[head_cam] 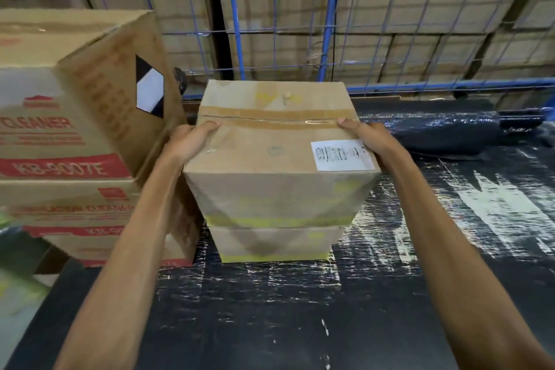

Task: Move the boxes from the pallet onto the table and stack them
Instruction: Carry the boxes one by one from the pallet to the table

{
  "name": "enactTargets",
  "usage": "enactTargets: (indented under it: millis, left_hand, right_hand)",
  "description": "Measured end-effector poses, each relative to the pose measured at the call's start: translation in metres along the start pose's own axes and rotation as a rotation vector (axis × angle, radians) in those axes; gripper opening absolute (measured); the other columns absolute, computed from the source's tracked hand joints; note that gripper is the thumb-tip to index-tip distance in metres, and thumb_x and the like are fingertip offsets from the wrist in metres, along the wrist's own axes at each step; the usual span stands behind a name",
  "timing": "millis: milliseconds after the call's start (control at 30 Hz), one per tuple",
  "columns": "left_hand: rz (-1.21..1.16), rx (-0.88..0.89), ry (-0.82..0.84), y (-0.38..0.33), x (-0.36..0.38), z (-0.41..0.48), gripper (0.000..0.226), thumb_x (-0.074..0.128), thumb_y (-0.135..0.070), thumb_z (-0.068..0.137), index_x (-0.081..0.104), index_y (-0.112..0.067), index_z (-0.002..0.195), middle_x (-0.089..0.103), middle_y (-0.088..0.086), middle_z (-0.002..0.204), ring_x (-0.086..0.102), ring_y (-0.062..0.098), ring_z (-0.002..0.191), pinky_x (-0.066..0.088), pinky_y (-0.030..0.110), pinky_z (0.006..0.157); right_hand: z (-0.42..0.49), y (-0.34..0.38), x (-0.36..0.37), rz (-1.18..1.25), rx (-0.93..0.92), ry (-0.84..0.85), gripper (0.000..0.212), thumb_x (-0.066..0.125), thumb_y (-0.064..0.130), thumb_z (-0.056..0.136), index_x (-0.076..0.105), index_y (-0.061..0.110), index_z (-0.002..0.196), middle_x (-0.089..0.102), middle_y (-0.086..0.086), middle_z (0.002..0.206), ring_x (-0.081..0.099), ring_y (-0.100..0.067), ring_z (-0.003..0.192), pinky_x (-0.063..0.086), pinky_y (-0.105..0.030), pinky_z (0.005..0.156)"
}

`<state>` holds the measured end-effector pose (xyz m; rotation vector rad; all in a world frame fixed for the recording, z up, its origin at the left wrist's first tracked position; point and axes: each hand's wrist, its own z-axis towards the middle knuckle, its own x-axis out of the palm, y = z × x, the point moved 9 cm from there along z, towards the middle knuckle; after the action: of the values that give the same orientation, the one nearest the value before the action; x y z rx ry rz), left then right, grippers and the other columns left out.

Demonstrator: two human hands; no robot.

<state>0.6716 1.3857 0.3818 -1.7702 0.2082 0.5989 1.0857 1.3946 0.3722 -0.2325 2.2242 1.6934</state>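
Both bare hands are clamped on the top box [276, 141] — the left hand [187, 141] pressed flat against its left side with the thumb hooked over the top edge, the right hand [365, 137] mirroring it on the right side, thumb on the tape line. It is a firm two-sided squeeze, fingers wrapped out of sight down the flanks.

The box is plain brown corrugated cardboard, squarish, its top seam sealed with a glossy strip of brown tape [270, 120]. A white label [342, 155] with blurred black print sits at the near right corner of the lid. Faded yellow bands run along its lower front face.

It sits squarely on a second, similar box [273, 243], also yellow-edged at the base, and that one rests on the table [300, 309], whose dark surface is wrapped in shiny, scuffed black film streaked with white.

Just to the left stand larger printed cartons [69, 135] with red lettering, stacked — the upper one close beside the left hand. Behind, a blue wire-mesh cage [300, 39] fronts stacks of shrink-wrapped cartons.
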Motion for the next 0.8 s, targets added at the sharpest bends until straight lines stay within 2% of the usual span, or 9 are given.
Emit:
enactTargets:
  millis: [100, 200, 300, 400, 500, 567, 667, 733, 800]
  left_hand:
    - [0.024, -0.056, 0.027, 0.012, 0.012, 0.019, 0.042, 0.065, -0.066, 0.081, 0.068, -0.025, 0.080, 0.072, 0.002, 0.098, 0.066, 0.022, 0.089, 0.051, 0.038, 0.089]
    - [0.039, -0.117, 0.044, 0.037, 0.019, 0.035, 0.066, 0.066, -0.080, 0.064, 0.075, -0.023, 0.096, 0.072, 0.004, 0.113, 0.068, 0.028, 0.103, 0.051, 0.043, 0.101]
    - [0.018, -0.141, 0.034, 0.043, 0.021, 0.044, 0.051, 0.072, -0.074, 0.070, 0.073, -0.024, 0.082, 0.073, 0.003, 0.108, 0.068, 0.027, 0.098, 0.051, 0.038, 0.098]
    - [0.050, -0.134, 0.008, 0.040, 0.020, 0.050, 0.047, 0.070, -0.069, 0.079, 0.072, -0.022, 0.082, 0.073, 0.005, 0.104, 0.068, 0.026, 0.093, 0.050, 0.038, 0.091]
    - [0.091, -0.101, -0.022, 0.035, 0.020, 0.044, 0.050, 0.068, -0.071, 0.079, 0.071, -0.022, 0.079, 0.072, 0.006, 0.104, 0.066, 0.024, 0.088, 0.049, 0.036, 0.083]
    - [0.196, -0.024, -0.098, 0.026, 0.011, 0.034, 0.052, 0.065, -0.071, 0.082, 0.075, -0.021, 0.091, 0.074, 0.008, 0.111, 0.066, 0.024, 0.091, 0.048, 0.034, 0.080]
    - [0.332, 0.181, -0.163, 0.006, -0.002, 0.002, 0.067, 0.061, -0.063, 0.081, 0.062, -0.025, 0.136, 0.070, 0.006, 0.127, 0.064, 0.030, 0.116, 0.052, 0.040, 0.095]
    - [0.228, 0.260, -0.154, 0.009, -0.015, -0.035, 0.064, 0.064, -0.055, 0.085, 0.056, -0.030, 0.143, 0.068, 0.001, 0.132, 0.061, 0.025, 0.124, 0.048, 0.041, 0.103]
    - [0.150, 0.293, -0.172, 0.028, -0.035, -0.079, 0.056, 0.067, -0.053, 0.090, 0.056, -0.035, 0.141, 0.066, -0.005, 0.133, 0.058, 0.018, 0.127, 0.045, 0.042, 0.107]
  right_hand:
    - [0.024, -0.020, 0.014, -0.019, 0.066, 0.020, 0.052, 0.076, 0.058, 0.078, 0.070, 0.012, 0.102, 0.078, -0.006, 0.097, 0.075, -0.024, 0.087, 0.059, -0.041, 0.089]
    - [0.047, -0.044, 0.028, -0.022, 0.129, 0.027, 0.076, 0.078, 0.076, 0.057, 0.075, 0.014, 0.100, 0.079, -0.004, 0.093, 0.076, -0.025, 0.086, 0.058, -0.046, 0.092]
    - [0.070, -0.049, 0.033, 0.020, 0.121, 0.017, 0.083, 0.082, 0.076, 0.046, 0.075, 0.012, 0.098, 0.079, -0.005, 0.092, 0.077, -0.027, 0.084, 0.060, -0.048, 0.090]
    - [0.070, -0.046, 0.033, 0.026, 0.123, 0.007, 0.072, 0.085, 0.067, 0.056, 0.075, 0.010, 0.099, 0.079, -0.006, 0.093, 0.077, -0.026, 0.083, 0.061, -0.047, 0.088]
    - [0.066, -0.038, 0.028, -0.140, 0.076, -0.037, 0.068, 0.078, 0.069, 0.068, 0.074, 0.011, 0.103, 0.076, -0.002, 0.093, 0.073, -0.020, 0.081, 0.060, -0.037, 0.077]
    - [0.051, -0.017, 0.022, -0.382, 0.005, -0.123, 0.066, 0.069, 0.071, 0.077, 0.070, 0.015, 0.111, 0.072, -0.002, 0.099, 0.069, -0.021, 0.088, 0.056, -0.034, 0.075]
    - [0.012, 0.023, 0.025, -0.688, -0.200, -0.305, 0.067, 0.066, 0.056, 0.086, 0.054, 0.014, 0.136, 0.063, -0.015, 0.133, 0.057, -0.035, 0.123, 0.049, -0.046, 0.099]
    - [-0.039, 0.047, 0.048, -0.669, -0.448, -0.341, 0.072, 0.069, 0.040, 0.090, 0.042, 0.013, 0.151, 0.047, -0.018, 0.153, 0.039, -0.036, 0.143, 0.035, -0.046, 0.115]
    - [-0.095, 0.057, 0.087, -0.561, -0.631, -0.280, 0.068, 0.069, 0.031, 0.092, 0.043, 0.011, 0.152, 0.042, -0.016, 0.157, 0.034, -0.032, 0.148, 0.027, -0.040, 0.119]
